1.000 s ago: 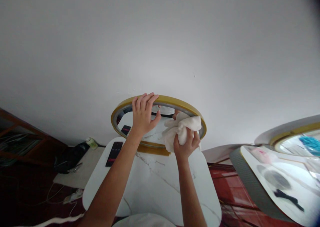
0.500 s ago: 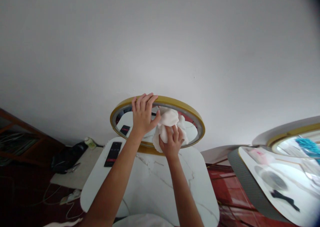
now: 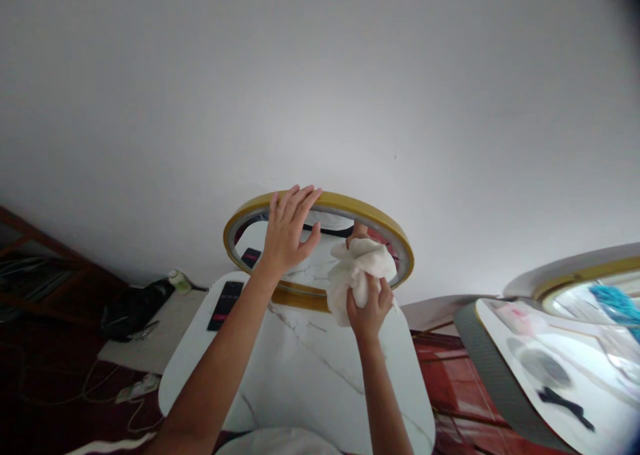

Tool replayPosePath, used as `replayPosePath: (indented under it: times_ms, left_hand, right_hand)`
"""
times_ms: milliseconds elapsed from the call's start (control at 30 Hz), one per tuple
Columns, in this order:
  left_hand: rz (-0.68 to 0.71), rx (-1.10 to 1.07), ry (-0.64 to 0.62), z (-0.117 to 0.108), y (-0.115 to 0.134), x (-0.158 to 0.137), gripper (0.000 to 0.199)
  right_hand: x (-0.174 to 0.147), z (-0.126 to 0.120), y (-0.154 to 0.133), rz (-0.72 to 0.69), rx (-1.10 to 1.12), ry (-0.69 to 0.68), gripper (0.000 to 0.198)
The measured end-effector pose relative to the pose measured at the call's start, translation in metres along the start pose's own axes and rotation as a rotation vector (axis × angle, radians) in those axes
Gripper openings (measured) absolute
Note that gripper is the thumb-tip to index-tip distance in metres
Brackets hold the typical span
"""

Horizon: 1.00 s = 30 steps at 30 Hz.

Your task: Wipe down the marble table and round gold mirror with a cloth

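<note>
An oval mirror [image 3: 320,251] in a gold frame [image 3: 367,209] stands against the wall at the back of a white marble-patterned table [image 3: 310,368]. My left hand [image 3: 290,231] rests on the top of the frame with its fingers stretched over the rim and its thumb apart. In my right hand [image 3: 371,308] is a bunched white cloth [image 3: 363,268], pressed to the lower right of the mirror glass. The cloth hides that part of the glass, and its reflection shows above it.
A phone [image 3: 225,305] lies on the table's left side. Further left are a bottle [image 3: 179,281], a black bag [image 3: 135,308] and cables with a power strip [image 3: 139,387]. To the right stands a second white table [image 3: 520,368] with a mirror, a blue bundle [image 3: 615,301] and a black item [image 3: 565,405].
My right hand has moved the cloth to the right and slightly down across the mirror. My left hand stays on the top of the frame.
</note>
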<state>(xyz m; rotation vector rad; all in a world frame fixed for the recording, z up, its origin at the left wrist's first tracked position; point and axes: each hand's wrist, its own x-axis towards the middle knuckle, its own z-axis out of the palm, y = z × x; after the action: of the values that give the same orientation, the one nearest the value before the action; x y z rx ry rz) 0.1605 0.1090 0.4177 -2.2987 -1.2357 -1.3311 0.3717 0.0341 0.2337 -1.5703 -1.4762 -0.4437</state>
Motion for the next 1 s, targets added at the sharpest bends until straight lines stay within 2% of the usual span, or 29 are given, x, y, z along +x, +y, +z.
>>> replayPosePath:
  times_ms: [100, 167, 233, 300, 367, 433, 533, 600, 667, 733, 867, 1000]
  left_hand:
    - [-0.003, -0.032, 0.105, 0.001, -0.012, -0.024, 0.051]
    - [-0.025, -0.045, 0.23, 0.009, -0.025, -0.056, 0.046]
    - [-0.117, -0.054, 0.264, 0.022, -0.04, -0.1, 0.041]
    - [-0.286, -0.04, 0.187, 0.038, -0.056, -0.154, 0.037]
    - [-0.44, 0.014, 0.035, 0.054, -0.072, -0.214, 0.035]
    - [-0.541, 0.101, -0.17, 0.064, -0.087, -0.274, 0.037]
    - [-0.719, 0.28, -0.394, 0.069, -0.108, -0.354, 0.04]
    - [-0.788, 0.375, -0.497, 0.067, -0.12, -0.393, 0.042]
    - [-0.819, 0.442, -0.557, 0.064, -0.131, -0.416, 0.045]
    - [-0.797, 0.465, -0.596, 0.062, -0.14, -0.426, 0.048]
    - [-0.739, 0.462, -0.62, 0.064, -0.152, -0.424, 0.05]
    - [-0.654, 0.406, -0.559, 0.071, -0.149, -0.415, 0.048]
  right_hand:
    - [-0.037, 0.002, 0.002, -0.102, 0.055, -0.207, 0.051]
    - [-0.069, 0.005, 0.004, -0.159, 0.071, -0.437, 0.054]
    - [-0.106, 0.01, 0.007, -0.202, 0.082, -0.678, 0.059]
    - [-0.143, 0.017, 0.012, -0.197, 0.087, -0.887, 0.064]
    - [-0.177, 0.023, 0.019, -0.155, 0.086, -1.039, 0.068]
    - [-0.206, 0.029, 0.027, -0.116, 0.08, -1.164, 0.074]
    - [-0.233, 0.035, 0.036, -0.042, 0.035, -1.248, 0.077]
    - [-0.24, 0.039, 0.038, -0.003, 0.011, -1.262, 0.078]
    - [-0.241, 0.042, 0.037, 0.014, 0.001, -1.267, 0.079]
    - [-0.241, 0.044, 0.035, 0.025, -0.007, -1.261, 0.079]
    - [-0.245, 0.047, 0.03, 0.057, -0.026, -1.24, 0.078]
    - [-0.249, 0.052, 0.022, 0.062, -0.026, -1.283, 0.08]
